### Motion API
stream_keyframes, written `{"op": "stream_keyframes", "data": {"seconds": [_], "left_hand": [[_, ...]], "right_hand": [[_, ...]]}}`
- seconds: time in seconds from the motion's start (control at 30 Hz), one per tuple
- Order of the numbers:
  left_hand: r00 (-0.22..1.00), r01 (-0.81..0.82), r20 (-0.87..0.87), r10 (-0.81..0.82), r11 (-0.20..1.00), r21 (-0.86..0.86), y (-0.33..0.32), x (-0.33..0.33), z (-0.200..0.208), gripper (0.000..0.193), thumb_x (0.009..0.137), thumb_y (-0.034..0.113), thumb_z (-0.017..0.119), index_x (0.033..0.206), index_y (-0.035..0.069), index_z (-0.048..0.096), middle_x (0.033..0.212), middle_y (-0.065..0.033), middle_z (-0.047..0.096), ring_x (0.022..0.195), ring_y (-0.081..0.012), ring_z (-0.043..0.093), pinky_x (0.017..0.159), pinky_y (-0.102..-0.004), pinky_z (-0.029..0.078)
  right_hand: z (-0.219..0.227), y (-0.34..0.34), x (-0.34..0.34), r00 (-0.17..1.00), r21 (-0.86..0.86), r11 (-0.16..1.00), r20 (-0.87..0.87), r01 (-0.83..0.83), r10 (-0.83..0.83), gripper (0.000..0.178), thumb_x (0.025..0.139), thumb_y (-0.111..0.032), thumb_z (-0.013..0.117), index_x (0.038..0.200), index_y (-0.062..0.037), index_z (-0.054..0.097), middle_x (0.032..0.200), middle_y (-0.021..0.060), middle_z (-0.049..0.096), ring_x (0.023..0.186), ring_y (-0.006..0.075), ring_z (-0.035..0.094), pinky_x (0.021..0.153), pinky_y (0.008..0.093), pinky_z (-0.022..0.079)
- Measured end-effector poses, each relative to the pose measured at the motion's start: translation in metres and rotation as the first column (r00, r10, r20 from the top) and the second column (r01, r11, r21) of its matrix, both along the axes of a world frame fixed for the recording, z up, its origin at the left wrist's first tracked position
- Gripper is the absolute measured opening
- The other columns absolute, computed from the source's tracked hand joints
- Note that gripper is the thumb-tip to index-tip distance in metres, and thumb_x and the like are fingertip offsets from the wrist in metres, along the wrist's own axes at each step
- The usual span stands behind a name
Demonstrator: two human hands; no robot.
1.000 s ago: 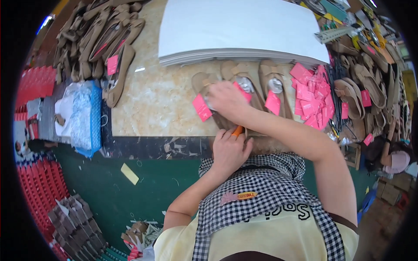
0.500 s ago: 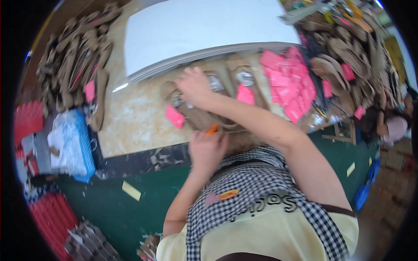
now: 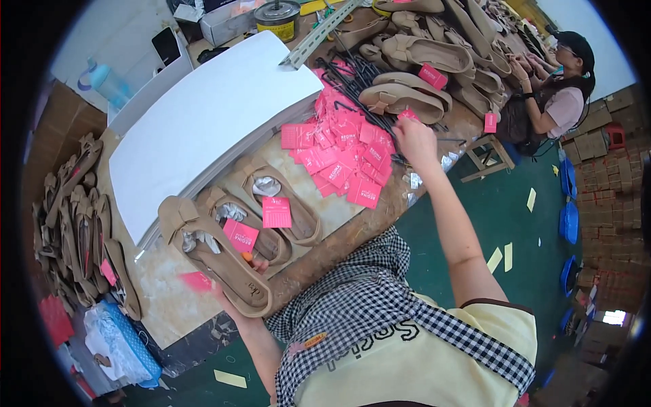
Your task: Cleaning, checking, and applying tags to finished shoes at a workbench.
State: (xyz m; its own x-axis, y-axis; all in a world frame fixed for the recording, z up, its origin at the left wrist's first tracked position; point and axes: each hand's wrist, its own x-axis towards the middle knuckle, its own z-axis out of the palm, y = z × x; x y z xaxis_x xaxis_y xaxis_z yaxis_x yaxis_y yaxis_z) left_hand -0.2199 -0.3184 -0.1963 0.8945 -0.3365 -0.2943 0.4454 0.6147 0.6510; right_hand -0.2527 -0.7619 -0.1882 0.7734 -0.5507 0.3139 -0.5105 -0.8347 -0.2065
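My left hand [image 3: 237, 298] grips a tan flat shoe [image 3: 213, 254] from below, lifted over the near table edge. A pink tag [image 3: 240, 235] lies on its insole, and something orange shows by my fingers. My right hand [image 3: 415, 140] reaches far right to the pile of pink tags [image 3: 342, 152], fingers on its edge next to black plastic hooks [image 3: 356, 81]. Two more tan shoes [image 3: 271, 203] lie side by side on the table, one carrying a pink tag [image 3: 276, 211].
A thick stack of white sheets [image 3: 203, 115] fills the table's middle. Tan shoes are heaped at the left [image 3: 81, 217] and at the far right [image 3: 420, 54]. Another person [image 3: 549, 88] sits at the far right. A blue basket [image 3: 125, 342] stands below the table on green floor.
My right hand left the shoes and swung right to the pink tag pile. My left hand now holds a shoe lifted off the table. The view has turned to the right.
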Motion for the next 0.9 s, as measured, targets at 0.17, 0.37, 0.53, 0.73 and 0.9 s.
{"op": "stream_keyframes", "data": {"seconds": [0.17,0.37,0.53,0.73,0.9], "left_hand": [[0.998,-0.021,0.067,0.013,0.993,0.119,-0.014,0.012,0.014,0.077,0.083,0.064,0.048,0.120,-0.004,0.051,0.097,-0.0164,0.061,0.080,-0.0267,0.061,0.067,-0.0408,0.054],[0.996,-0.069,0.066,0.065,0.996,0.064,-0.010,0.015,0.012,0.075,0.085,0.062,0.047,0.123,-0.003,0.050,0.100,-0.0179,0.061,0.078,-0.0277,0.061,0.062,-0.0393,0.054],[0.996,-0.052,0.069,0.054,0.998,-0.024,-0.007,0.016,0.007,0.075,0.086,0.061,0.046,0.126,-0.002,0.049,0.105,-0.0196,0.060,0.079,-0.0295,0.061,0.061,-0.0401,0.054],[0.998,-0.004,0.064,0.011,0.994,-0.105,-0.016,0.016,0.013,0.075,0.087,0.060,0.045,0.128,-0.003,0.046,0.102,-0.0215,0.061,0.078,-0.0312,0.062,0.060,-0.0418,0.055],[0.999,-0.017,0.048,0.024,0.991,-0.133,-0.011,0.015,0.013,0.075,0.088,0.060,0.044,0.127,-0.003,0.047,0.103,-0.0215,0.061,0.079,-0.0316,0.063,0.061,-0.0415,0.055]], "right_hand": [[-0.020,-0.029,0.000,0.997,0.120,0.993,-0.069,-0.015,0.023,0.018,0.083,-0.024,0.068,0.079,-0.0064,0.069,0.072,0.0164,0.067,0.071,0.0360,0.067,0.066,0.0456,0.053],[0.011,-0.036,0.012,0.998,0.177,0.984,-0.055,-0.015,0.026,0.018,0.086,-0.025,0.064,0.091,-0.0106,0.072,0.075,0.0166,0.068,0.073,0.0363,0.066,0.066,0.0442,0.053],[0.054,-0.019,0.009,0.946,0.445,0.875,0.323,-0.189,0.040,0.018,0.091,-0.017,0.061,0.102,-0.0057,0.071,0.077,0.0110,0.070,0.068,0.0210,0.067,0.061,0.0308,0.051],[0.098,0.006,0.007,0.851,0.758,0.429,0.523,-0.492,0.052,0.025,0.096,-0.018,0.059,0.111,0.0016,0.064,0.081,0.0025,0.066,0.071,0.0053,0.060,0.061,0.0182,0.046],[0.043,-0.005,0.035,0.907,0.630,0.692,0.412,-0.352,0.087,0.017,0.093,-0.018,0.063,0.092,-0.0010,0.063,0.065,0.0014,0.055,0.054,0.0090,0.050,0.051,0.0234,0.043]]}}
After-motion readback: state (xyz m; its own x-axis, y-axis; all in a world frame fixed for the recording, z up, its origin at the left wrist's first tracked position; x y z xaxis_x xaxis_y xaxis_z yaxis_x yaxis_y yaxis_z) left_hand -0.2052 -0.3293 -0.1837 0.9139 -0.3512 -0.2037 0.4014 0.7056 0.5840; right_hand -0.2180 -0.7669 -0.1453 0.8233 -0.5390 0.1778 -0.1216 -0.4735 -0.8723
